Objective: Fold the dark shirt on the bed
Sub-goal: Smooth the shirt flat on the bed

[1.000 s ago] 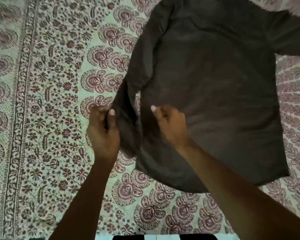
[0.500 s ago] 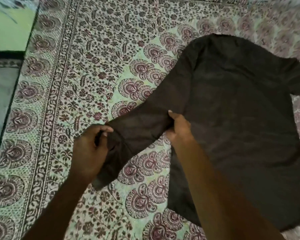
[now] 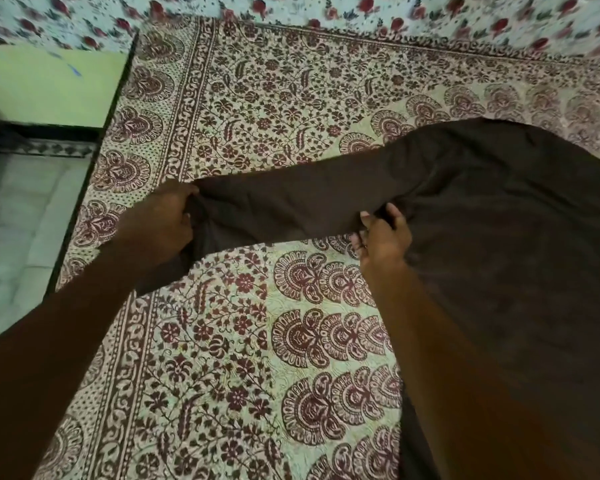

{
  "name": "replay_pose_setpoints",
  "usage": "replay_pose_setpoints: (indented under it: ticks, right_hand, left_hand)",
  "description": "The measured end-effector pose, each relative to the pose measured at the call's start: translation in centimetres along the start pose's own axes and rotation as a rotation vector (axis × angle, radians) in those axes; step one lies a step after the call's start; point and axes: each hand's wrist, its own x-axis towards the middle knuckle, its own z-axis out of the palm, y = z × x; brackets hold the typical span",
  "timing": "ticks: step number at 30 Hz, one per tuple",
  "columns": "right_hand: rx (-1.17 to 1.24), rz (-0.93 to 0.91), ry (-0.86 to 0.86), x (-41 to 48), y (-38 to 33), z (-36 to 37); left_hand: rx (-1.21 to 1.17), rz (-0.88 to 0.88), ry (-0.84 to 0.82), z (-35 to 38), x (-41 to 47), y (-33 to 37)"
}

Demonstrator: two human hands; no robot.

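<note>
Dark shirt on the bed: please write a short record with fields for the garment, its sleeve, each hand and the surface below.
garment: dark shirt, body spread flat on the right of the bed
part pulled out: sleeve, stretched to the left between the two hands
left grip: left hand grips the sleeve near its cuff end
right grip: right hand pinches the fabric where the sleeve meets the body
under it: patterned bedspread
fold state: no fold visible yet

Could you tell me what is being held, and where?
The sleeve of the dark shirt: left hand grips its cuff end, right hand pinches near the underarm.
</note>
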Motion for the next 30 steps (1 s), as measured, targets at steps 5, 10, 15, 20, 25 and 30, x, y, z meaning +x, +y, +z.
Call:
replay_pose_setpoints:
  ticks: [5, 10, 15, 20, 25, 30]
  right_hand:
    - [-0.068, 0.109, -0.078, 1.3, 1.3, 2.7]
    - [-0.331, 0.135, -0.106, 2.0, 1.5, 3.0]
    - [-1.092, -0.294, -0.113, 1.3, 1.6, 2.1]
    - [-1.633, -0.833, -0.013, 1.7, 2.0, 2.9]
    - [-1.933, -0.82, -0.3, 1.6, 5.3, 5.8]
    - [-1.952, -0.99, -0.802, -1.1, 9.2, 10.7]
  left_hand:
    - [0.05, 0.017, -0.023, -1.4, 3.4, -2.0]
    - [0.137, -0.002, -0.1, -1.3, 5.7, -3.5]
    - [0.324, -0.007, -0.092, 0.4, 7.0, -3.7]
    - [0.489, 0.007, 0.023, 2.3, 5.8, -3.4]
    - [0.3, -0.027, 0.034, 6.0, 2.1, -4.6]
    - [0.145, -0.193, 0.082, 7.1, 1.4, -5.7]
